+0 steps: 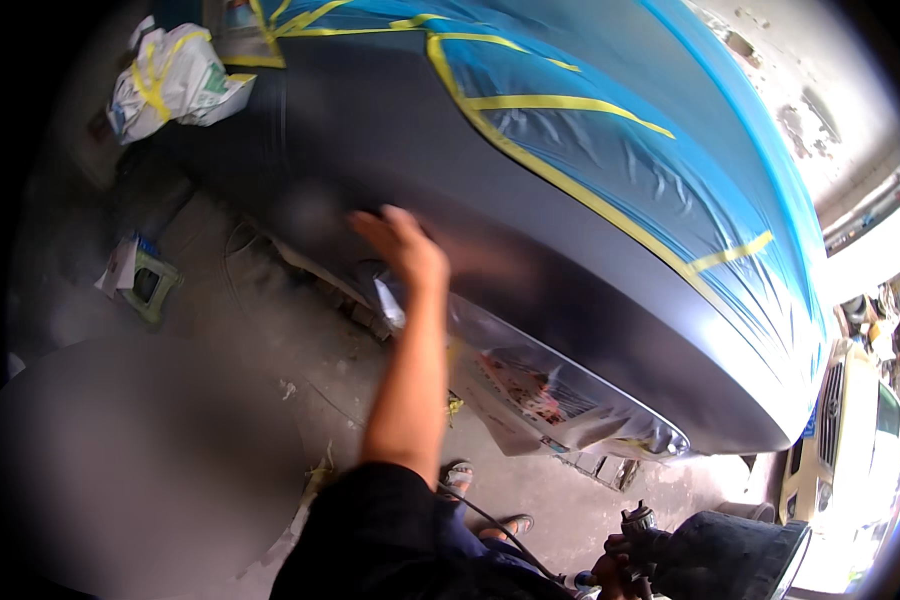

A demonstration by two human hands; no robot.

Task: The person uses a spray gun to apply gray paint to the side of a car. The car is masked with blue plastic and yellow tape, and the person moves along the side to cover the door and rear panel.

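My left hand (405,245) is open, fingers extended, on or just over the matte dark-grey car body panel (360,120); I cannot tell if it touches. Above the panel, blue plastic sheeting (620,90) is held with yellow masking tape (515,102). Below it, clear plastic and paper masking (530,390) hangs along the panel's lower part. At the bottom right, my right hand (615,565) grips a spray gun (680,550) with a large dark cup and a hose attached.
A white, tape-wrapped bundle (180,80) is at the upper left. A small green stool (148,285) with objects on it stands on the concrete floor (230,310). A cream vehicle (835,420) and piled clutter (870,310) are at the right. My sandalled feet are below.
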